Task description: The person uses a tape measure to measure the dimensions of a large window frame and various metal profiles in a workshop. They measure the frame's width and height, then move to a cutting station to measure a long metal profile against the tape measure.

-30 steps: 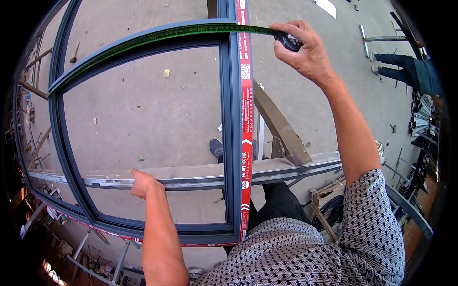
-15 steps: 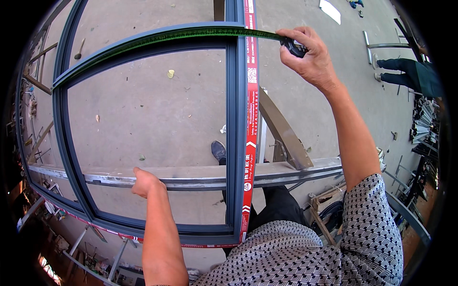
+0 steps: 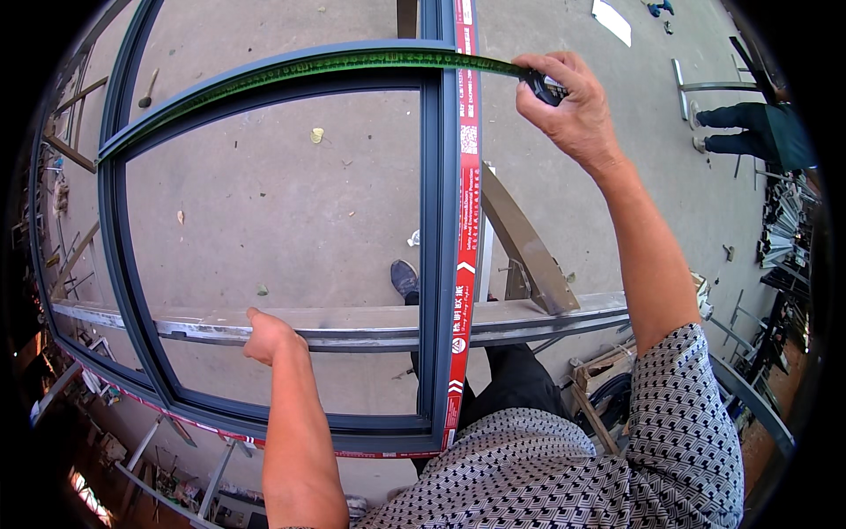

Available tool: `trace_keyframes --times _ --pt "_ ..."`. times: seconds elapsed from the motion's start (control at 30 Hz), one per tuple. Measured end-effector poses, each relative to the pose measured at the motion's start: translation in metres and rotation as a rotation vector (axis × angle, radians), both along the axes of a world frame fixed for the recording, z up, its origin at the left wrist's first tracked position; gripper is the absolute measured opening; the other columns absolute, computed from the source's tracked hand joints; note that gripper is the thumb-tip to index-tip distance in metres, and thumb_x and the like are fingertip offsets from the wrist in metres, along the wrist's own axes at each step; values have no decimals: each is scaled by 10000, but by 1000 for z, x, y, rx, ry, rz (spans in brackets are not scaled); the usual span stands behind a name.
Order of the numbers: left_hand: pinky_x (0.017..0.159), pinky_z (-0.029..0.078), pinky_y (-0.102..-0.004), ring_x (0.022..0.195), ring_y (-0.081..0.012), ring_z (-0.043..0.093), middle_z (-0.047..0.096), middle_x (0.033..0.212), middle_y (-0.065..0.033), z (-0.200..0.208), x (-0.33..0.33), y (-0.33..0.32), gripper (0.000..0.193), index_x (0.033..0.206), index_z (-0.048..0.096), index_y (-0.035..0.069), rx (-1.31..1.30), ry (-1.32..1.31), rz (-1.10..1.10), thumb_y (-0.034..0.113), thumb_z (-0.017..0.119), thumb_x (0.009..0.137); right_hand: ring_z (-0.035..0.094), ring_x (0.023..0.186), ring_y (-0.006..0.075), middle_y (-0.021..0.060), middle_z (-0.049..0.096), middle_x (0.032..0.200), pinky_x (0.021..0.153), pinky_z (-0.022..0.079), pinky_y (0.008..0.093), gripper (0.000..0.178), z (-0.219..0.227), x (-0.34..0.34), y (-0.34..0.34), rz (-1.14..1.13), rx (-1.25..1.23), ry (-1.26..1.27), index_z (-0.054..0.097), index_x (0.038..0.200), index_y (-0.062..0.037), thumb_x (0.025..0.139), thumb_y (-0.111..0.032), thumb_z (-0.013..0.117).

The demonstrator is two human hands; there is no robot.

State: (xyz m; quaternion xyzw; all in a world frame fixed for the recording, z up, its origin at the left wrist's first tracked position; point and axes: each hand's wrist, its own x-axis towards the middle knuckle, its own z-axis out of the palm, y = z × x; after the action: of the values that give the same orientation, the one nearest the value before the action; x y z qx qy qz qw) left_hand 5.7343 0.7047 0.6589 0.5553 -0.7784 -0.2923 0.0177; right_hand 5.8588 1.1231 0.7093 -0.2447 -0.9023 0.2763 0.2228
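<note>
My right hand [image 3: 571, 110] grips a dark tape measure [image 3: 545, 88] just beyond the right side of a dark grey window frame [image 3: 429, 256]. The green tape blade [image 3: 291, 70] runs out of it leftward along the frame's crossbar [image 3: 256, 63], reaching close to the upright on the left. Whether its far end is hooked there is too small to tell. My left hand [image 3: 275, 338] lies over a long metal rail [image 3: 370, 338] seen through the frame's opening. Its fingers are curled at the rail, one digit lying along the top; their undersides are hidden.
Red and white protective film [image 3: 466, 229] covers the frame's right outer edge. A brown metal beam [image 3: 529, 242] slants down to the rail. Another person's legs [image 3: 736, 132] show at the far right, near piled metal profiles [image 3: 780, 225]. A wooden crate [image 3: 592, 401] stands beside me.
The view has shifted very slightly. Both hands, the stretched tape and the frame keep their places.
</note>
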Motion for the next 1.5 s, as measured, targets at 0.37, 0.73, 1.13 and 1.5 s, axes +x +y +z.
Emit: trace_keyframes --times 0.37,0.73,1.13,1.5 --pt "965 532 -468 1100 -407 657 624 1276 -274 -3 0 0 666 1267 558 -129 -44 -14 -1 395 663 871 655 959 249 117 634 1082 847 566 351 319 1 0 -1 -14 -23 -5 752 1111 -133 800 -203 720" --pt "1006 520 -473 1158 -421 612 562 1331 -280 1 1 -2 710 1351 421 -101 28 -26 -45 397 649 900 662 941 249 120 638 1069 840 566 346 309 0 0 -1 -18 -34 13 755 1102 -129 806 -211 720" --pt "980 533 -481 1141 -425 621 562 1320 -291 3 0 -1 686 1344 426 -108 59 -25 -42 378 630 904 674 954 240 109 649 1087 864 579 344 301 -3 0 0 -19 -9 10 764 1095 -134 810 -221 719" --pt "974 535 -478 1137 -421 624 569 1315 -288 1 1 -1 682 1332 438 -112 37 -23 -39 379 639 905 652 963 186 70 633 1065 861 544 284 256 -2 0 -3 -14 13 24 746 1098 -90 852 -151 718"
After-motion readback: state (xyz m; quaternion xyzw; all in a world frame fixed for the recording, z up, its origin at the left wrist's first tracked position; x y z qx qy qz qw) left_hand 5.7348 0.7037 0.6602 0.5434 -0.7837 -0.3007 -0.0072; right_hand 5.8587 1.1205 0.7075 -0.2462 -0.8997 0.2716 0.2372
